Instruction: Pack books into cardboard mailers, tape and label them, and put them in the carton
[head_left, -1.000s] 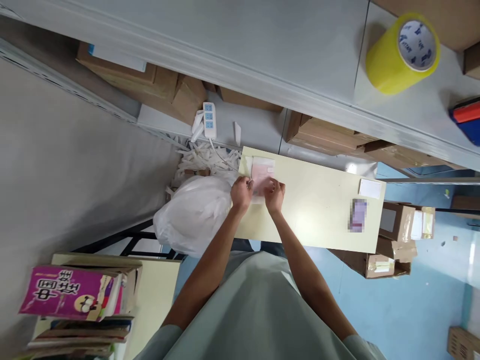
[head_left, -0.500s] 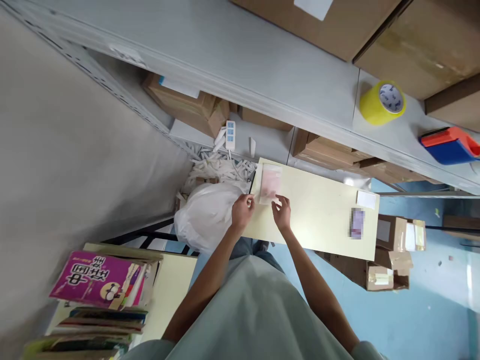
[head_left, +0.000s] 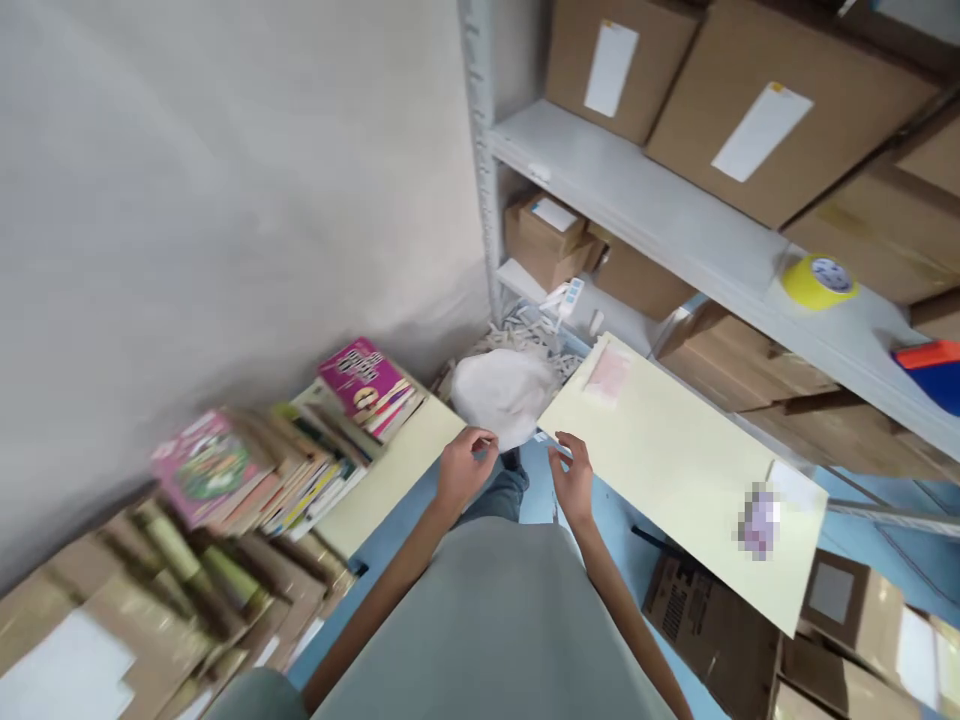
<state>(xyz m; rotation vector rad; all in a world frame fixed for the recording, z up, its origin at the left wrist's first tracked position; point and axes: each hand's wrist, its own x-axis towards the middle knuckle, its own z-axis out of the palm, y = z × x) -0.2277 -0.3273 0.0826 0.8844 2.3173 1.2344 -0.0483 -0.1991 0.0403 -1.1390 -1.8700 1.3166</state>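
A pale yellow table (head_left: pixel 675 465) runs across the middle. A pink packet in a clear sleeve (head_left: pixel 607 375) lies flat near its far left corner. My left hand (head_left: pixel 465 465) hovers just off the table's near left corner with its fingers curled in; what they hold, if anything, is hidden. My right hand (head_left: pixel 574 478) hangs beside it at the table's edge, fingers apart and holding nothing. Neither hand touches the packet.
A full white plastic bag (head_left: pixel 499 395) and a heap of white paper strips (head_left: pixel 525 325) lie on the floor beyond my hands. Book stacks (head_left: pixel 300 460) cover a side table at left. A grey shelf (head_left: pixel 675 235) holds cardboard boxes and a yellow tape roll (head_left: pixel 817 280). More boxes (head_left: pixel 705 620) sit under the table.
Both hands have let go of the pink packet and drawn back off the table toward my body. The view has swung left and up, bringing the book stacks and upper shelf in.
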